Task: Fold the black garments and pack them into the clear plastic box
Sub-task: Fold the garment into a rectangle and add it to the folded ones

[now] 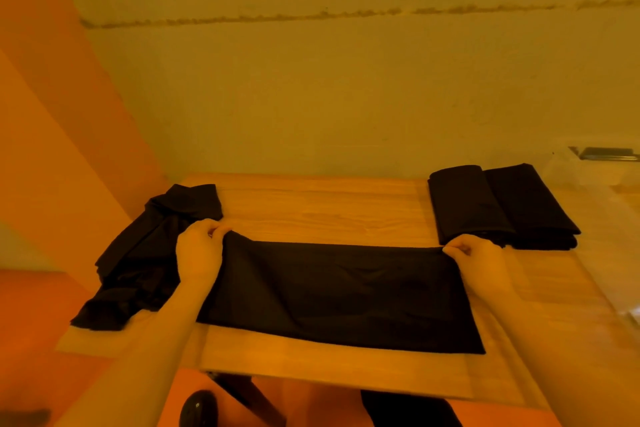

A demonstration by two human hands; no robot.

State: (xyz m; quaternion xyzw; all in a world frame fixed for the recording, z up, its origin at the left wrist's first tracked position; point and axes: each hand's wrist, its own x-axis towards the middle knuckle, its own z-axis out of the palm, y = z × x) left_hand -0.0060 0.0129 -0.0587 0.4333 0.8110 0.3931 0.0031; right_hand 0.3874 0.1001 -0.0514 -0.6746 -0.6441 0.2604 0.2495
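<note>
Folding: we are midway through one black garment (339, 291), which lies flat across the near middle of the table (311, 208), partly folded into a wide band.
Left grip: our left hand (199, 253) pinches the garment's far left corner, fingers curled tight on the cloth.
Right grip: our right hand (476, 253) pinches the far right corner the same way, so the far edge is stretched between both hands.
Waiting pile: a loose heap of unfolded black garments (138, 260) sits just left of the garment in hand, touching or nearly touching our left forearm.
Done stack: two folded garments (502, 204) lie side by side, just beyond our right hand.
Clear plastic box: we think the faint clear shape (595, 177) right of the done stack is the box; its outline is hard to read.
Progress: we judge nothing is packed yet.
Risk, skew: if one corner slips, or our hands travel unevenly, the next fold lands crooked.
Risk, snag: our left arm could drag the loose heap into the fold, or off the table edge.
Risk, knock: our right hand could disturb the done stack.
</note>
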